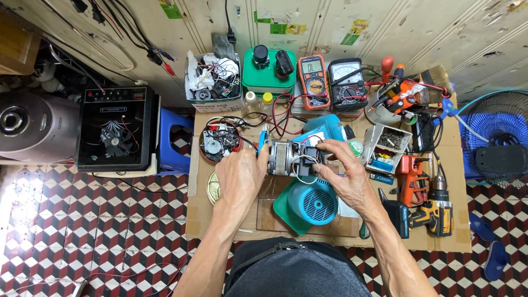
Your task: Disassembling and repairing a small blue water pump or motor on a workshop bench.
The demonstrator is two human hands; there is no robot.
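1. Left hand (240, 175): fingers curled narrow round the left end of a silver ribbed metal motor cylinder (282, 158), gripping it; a thin blue tool (262, 144) stands up by the thumb, hold unclear.
2. Right hand (342, 175): fingertips (324, 147) pinched close on a small black block (311, 155) at the motor's right end, white wires looping just below.
3. Motor held just above the centre of the brown cardboard-covered table (456, 220), long axis left-right across the view, wired end pointing right.
4. Touching behind it: teal plastic housing shell (325, 128), smooth. Just below: round teal slotted fan cover (313, 202), matte plastic.
5. Left of hand: round red-rimmed dish of metal parts (219, 144).
6. Back edge: orange digital multimeter (313, 74), black analogue meter (346, 82), green plastic box (268, 77).
7. Right side: orange-black cordless drill (437, 212), small box of screws (389, 144).
8. Floor: red, white and black checkered tile (82, 220).
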